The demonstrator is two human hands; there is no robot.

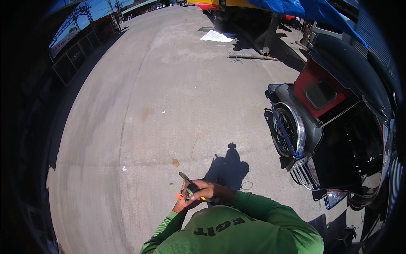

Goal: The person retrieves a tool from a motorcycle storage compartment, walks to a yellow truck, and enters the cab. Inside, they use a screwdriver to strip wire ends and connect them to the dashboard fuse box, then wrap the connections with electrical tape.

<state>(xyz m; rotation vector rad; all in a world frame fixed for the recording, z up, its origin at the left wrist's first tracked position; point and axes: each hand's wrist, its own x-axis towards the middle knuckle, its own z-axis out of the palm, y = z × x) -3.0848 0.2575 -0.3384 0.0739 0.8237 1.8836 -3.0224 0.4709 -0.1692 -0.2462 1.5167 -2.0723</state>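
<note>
My two hands meet in front of my body, close to my green shirt. Between them is a small hand-held object with a grey, flat, blade-like end and a black and green middle; its exact kind is too small to make out. My left hand is closed around its lower side, beside a bright orange piece. From the right, my right hand grips the black and green part, its fingers bent over it. A bit of yellow shows under the right hand.
Sunlit concrete stretches ahead. To the right stands a dark sidecar with a spoked wheel and metal bars. A pipe and white sheet lie farther off, near a blue tarp. A brown scrap lies near my hands.
</note>
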